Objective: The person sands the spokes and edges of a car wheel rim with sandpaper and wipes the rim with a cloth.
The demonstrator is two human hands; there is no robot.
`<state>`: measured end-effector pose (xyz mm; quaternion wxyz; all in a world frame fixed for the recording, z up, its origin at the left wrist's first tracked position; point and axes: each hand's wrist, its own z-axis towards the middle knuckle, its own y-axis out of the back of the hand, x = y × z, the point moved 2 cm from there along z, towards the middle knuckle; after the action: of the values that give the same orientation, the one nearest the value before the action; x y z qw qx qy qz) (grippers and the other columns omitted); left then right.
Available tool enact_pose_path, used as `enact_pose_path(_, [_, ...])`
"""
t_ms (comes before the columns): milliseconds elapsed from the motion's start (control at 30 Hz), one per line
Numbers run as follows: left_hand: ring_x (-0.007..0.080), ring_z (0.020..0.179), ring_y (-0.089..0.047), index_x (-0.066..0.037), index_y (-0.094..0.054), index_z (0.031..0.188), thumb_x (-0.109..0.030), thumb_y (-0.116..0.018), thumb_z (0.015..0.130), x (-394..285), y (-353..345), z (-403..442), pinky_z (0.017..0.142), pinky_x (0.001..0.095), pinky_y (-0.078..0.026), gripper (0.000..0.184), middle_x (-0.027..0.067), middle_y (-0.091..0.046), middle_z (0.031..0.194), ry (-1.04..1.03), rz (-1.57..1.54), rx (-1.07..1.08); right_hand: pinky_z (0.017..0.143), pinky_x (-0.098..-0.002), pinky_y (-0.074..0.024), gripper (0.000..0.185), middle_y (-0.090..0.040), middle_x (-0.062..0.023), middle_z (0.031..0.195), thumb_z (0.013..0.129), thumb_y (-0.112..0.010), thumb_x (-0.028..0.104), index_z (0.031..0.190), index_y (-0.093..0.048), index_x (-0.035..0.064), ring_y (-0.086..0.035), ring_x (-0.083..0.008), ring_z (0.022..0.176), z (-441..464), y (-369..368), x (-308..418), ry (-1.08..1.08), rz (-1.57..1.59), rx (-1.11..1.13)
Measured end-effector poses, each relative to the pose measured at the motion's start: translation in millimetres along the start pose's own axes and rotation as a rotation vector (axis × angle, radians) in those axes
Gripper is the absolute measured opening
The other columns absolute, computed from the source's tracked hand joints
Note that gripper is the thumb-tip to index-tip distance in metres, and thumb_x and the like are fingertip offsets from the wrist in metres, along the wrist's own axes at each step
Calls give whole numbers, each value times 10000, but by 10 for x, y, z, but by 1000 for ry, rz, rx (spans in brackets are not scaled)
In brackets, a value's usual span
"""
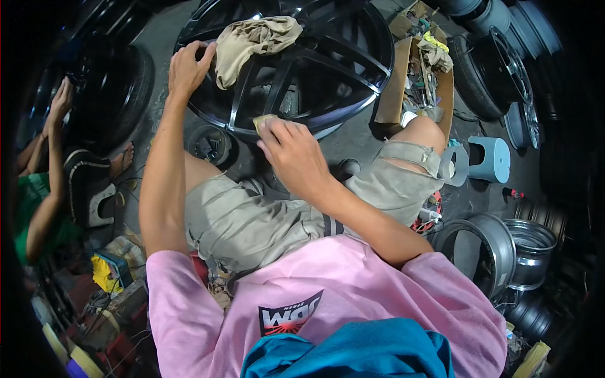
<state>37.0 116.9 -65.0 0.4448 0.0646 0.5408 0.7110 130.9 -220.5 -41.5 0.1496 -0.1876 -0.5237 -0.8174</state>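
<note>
A black alloy wheel rim (302, 69) with several spokes and bright edge lines lies face up before my knees. At its left edge my left hand (187, 68) grips the rim, fingers bent and thumb toward the cloth. The crumpled beige cloth (255, 44) is draped over the spokes, right beside that hand. My right hand (293, 151) is closed around a small yellowish pad (261, 123), at the near edge of the rim. Most of the pad is hidden by the fingers, and its exact kind is unclear.
An open cardboard box (413, 82) of tools and scraps stands to the right, near a light blue stool (490, 159). Silver rims (485, 252) lie at lower right. A dark tyre (466, 69) stands behind. On the left sits another person in a green shirt (47, 217).
</note>
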Motion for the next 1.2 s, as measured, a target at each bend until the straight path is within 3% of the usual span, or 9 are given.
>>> enact_pose_path(67, [404,1065,-710,-41,-804,1088,-515,-681,1020,23,-9,-4,996,502,-521,494,203,-790,1091,-20,1,-6,1170,-506,-474,447,-674,-163,1395,996,-724,219,1393,-684,17,-617,-315,1365,-237,98,-215,237,-107,-23])
enact_pose_path(100, [404,1065,-710,-41,-804,1088,-515,-681,1020,45,-11,-15,996,502,-521,494,203,-790,1091,-14,-2,-8,1167,-507,-485,396,-679,-150,1402,975,-745,202,1322,-721,14,-619,-315,1367,-354,197,-388,261,-150,-34])
enact_pose_path(233, [398,1070,-705,-44,-800,1105,-519,-676,1021,119,-63,10,1015,496,-507,498,194,-789,1103,-57,-11,-20,1025,-512,-545,228,-714,-151,1210,931,-764,53,1149,-766,-16,-688,-372,1133,-383,937,-1048,83,-369,-152])
enact_pose_path(467, [402,1085,-701,-49,-801,1106,-528,-675,1021,86,-89,26,1030,497,-501,503,195,-786,1104,-26,15,4,1072,-477,-524,416,-673,-137,1242,905,-784,169,1284,-707,16,-651,-331,1193,-171,84,-124,169,-82,-121])
enact_pose_path(633, [390,1105,-701,-57,-804,1111,-536,-673,1021,109,-111,37,1041,503,-497,505,185,-788,1117,-39,-12,8,1062,-487,-493,451,-685,-108,1220,905,-800,212,1318,-720,51,-651,-292,1188,-342,904,-925,154,-405,-6])
enact_pose_path(700, [385,1113,-701,-61,-805,1115,-539,-672,1021,146,-118,10,1045,504,-496,505,179,-788,1121,-61,-9,13,1021,-482,-509,406,-695,-103,1166,912,-799,207,1278,-732,45,-661,-294,1126,-276,977,-1025,183,-448,-14])
enact_pose_path(833, [386,1113,-697,-54,-802,1110,-538,-669,1021,98,-126,29,1037,507,-497,509,179,-784,1126,-26,19,18,902,-410,-529,252,-703,-81,1089,954,-780,203,1137,-752,32,-676,-280,1042,-51,195,-366,201,-42,-83])
enact_pose_path(1100, [393,1090,-703,-54,-799,1114,-529,-664,1029,77,-100,-27,1009,499,-502,501,174,-786,1124,-75,59,-2,887,-453,-488,188,-697,-72,992,1006,-713,227,1000,-802,62,-672,-270,984,12,574,-728,46,-267,105])
enact_pose_path(1200, [394,1083,-711,-52,-793,1112,-515,-662,1040,36,-77,9,994,493,-506,486,168,-788,1124,-79,85,-28,876,-456,-504,224,-702,-112,983,1010,-701,246,924,-774,52,-689,-315,936,163,198,-411,56,-110,111])
